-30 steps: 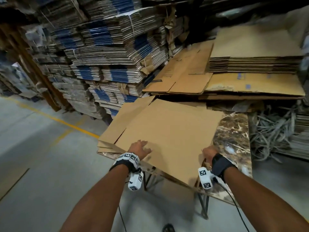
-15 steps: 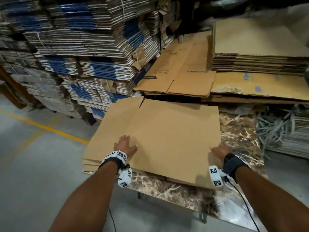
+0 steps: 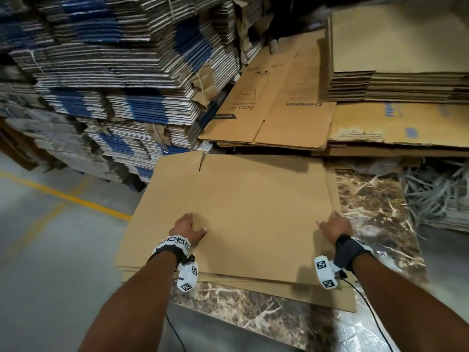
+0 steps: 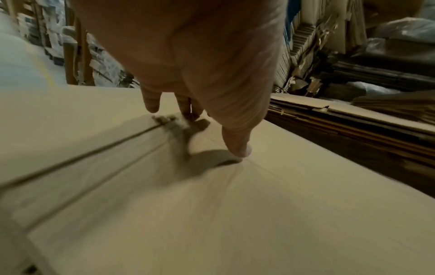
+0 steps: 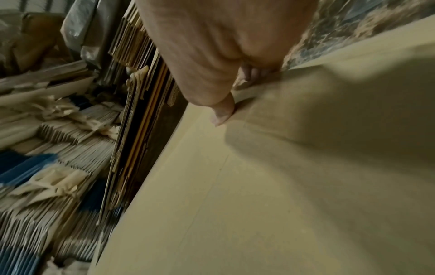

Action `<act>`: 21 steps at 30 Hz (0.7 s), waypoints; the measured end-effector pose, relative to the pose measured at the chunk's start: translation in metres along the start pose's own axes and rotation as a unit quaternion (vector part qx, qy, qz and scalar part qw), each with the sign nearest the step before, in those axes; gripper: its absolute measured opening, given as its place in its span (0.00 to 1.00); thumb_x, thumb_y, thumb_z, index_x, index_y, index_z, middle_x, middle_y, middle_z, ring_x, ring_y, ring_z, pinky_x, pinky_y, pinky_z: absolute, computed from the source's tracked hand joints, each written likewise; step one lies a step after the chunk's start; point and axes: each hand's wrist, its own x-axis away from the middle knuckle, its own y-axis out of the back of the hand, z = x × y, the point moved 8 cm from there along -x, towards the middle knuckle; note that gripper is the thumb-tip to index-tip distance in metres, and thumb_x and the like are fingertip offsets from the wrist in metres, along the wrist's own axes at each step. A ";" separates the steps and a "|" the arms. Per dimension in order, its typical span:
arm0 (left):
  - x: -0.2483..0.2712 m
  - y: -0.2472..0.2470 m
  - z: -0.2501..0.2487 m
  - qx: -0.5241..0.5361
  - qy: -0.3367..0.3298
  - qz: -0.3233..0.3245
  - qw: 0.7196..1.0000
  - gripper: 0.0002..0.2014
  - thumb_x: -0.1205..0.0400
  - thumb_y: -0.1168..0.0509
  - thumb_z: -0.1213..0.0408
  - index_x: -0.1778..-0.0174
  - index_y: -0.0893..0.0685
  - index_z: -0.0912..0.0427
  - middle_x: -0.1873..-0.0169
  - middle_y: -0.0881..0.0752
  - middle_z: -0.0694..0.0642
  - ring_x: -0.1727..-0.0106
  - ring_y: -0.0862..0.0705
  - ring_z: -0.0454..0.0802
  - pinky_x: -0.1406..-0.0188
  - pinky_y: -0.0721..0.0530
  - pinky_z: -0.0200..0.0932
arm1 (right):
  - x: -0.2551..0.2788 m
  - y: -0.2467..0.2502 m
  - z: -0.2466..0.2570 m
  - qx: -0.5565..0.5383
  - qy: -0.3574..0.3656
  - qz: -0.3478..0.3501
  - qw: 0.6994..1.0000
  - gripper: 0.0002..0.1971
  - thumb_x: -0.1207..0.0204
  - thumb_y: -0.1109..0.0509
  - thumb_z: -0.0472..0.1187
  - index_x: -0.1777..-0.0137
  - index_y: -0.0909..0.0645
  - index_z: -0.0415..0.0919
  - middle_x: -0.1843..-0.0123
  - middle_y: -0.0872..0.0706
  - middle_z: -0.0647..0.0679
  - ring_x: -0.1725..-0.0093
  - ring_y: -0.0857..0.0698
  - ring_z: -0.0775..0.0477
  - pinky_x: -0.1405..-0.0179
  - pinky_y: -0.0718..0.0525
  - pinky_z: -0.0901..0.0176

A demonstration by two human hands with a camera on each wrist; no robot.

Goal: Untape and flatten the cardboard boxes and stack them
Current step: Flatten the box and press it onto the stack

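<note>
A plain brown flattened box [image 3: 253, 212] lies on top of a low stack of flattened cardboard [image 3: 317, 293] on a marble-patterned table [image 3: 375, 212]. My left hand [image 3: 189, 226] rests on its near left part, beside a flap seam, fingertips and thumb touching the sheet [image 4: 259, 214]. In the left wrist view that hand [image 4: 212, 130] has its fingers spread and holds nothing. My right hand [image 3: 335, 226] is at the sheet's right edge. In the right wrist view it [image 5: 237, 94] has the thumb on top of the sheet [image 5: 259, 186] and the fingers curled over the edge.
Tall bundles of flattened cartons with blue print [image 3: 114, 72] rise at the left. Printed flat boxes [image 3: 274, 110] and a thick cardboard pile [image 3: 393, 80] lie behind the table. Tangled strapping [image 3: 436, 194] is at the right. A yellow line [image 3: 63, 196] crosses the grey floor.
The top box slid away from me, from overhanging the table's near edge to lying squarely on the stack. Both hands moved forward with it.
</note>
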 end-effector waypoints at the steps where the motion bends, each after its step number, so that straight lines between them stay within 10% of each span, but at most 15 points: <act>1: -0.002 0.001 0.002 0.011 0.004 -0.002 1.000 0.48 0.26 0.32 0.31 0.15 0.34 0.58 0.21 0.24 0.61 0.24 0.23 0.62 0.27 0.21 0.58 | -0.003 -0.004 -0.001 0.005 -0.013 0.002 1.000 0.27 0.20 0.27 0.54 0.32 0.23 0.33 0.36 0.16 0.30 0.35 0.18 0.28 0.38 0.16 0.44; 8: -0.018 -0.015 0.001 -0.001 -0.017 0.033 0.999 0.50 0.22 0.29 0.36 0.12 0.39 0.62 0.20 0.26 0.63 0.20 0.27 0.61 0.22 0.26 0.53 | -0.018 -0.009 -0.024 0.002 -0.127 0.058 0.990 0.31 0.28 0.21 0.44 0.30 0.28 0.29 0.37 0.15 0.31 0.39 0.14 0.28 0.49 0.15 0.44; 12: -0.031 -0.014 -0.003 -0.014 -0.051 0.030 0.998 0.47 0.23 0.27 0.36 0.14 0.33 0.60 0.21 0.31 0.61 0.19 0.32 0.60 0.20 0.29 0.51 | -0.056 -0.027 -0.062 0.039 -0.133 0.096 0.986 0.36 0.57 0.24 0.56 0.46 0.14 0.39 0.51 0.11 0.37 0.52 0.12 0.33 0.49 0.11 0.42; 16: -0.042 -0.018 0.006 -0.001 -0.086 0.003 0.996 0.51 0.34 0.27 0.27 0.17 0.26 0.49 0.23 0.32 0.54 0.20 0.30 0.57 0.20 0.30 0.53 | -0.018 -0.014 -0.048 0.023 -0.136 0.076 0.987 0.23 0.38 0.25 0.55 0.49 0.16 0.37 0.45 0.10 0.37 0.48 0.12 0.34 0.47 0.12 0.48; 21: -0.061 -0.008 0.032 -0.017 -0.058 0.008 0.998 0.57 0.35 0.40 0.15 0.11 0.41 0.40 0.10 0.47 0.52 0.10 0.48 0.55 0.13 0.48 0.66 | 0.022 -0.001 -0.029 0.042 -0.134 -0.018 0.990 0.42 0.33 0.25 0.73 0.38 0.16 0.34 0.39 0.12 0.33 0.39 0.14 0.31 0.52 0.23 0.52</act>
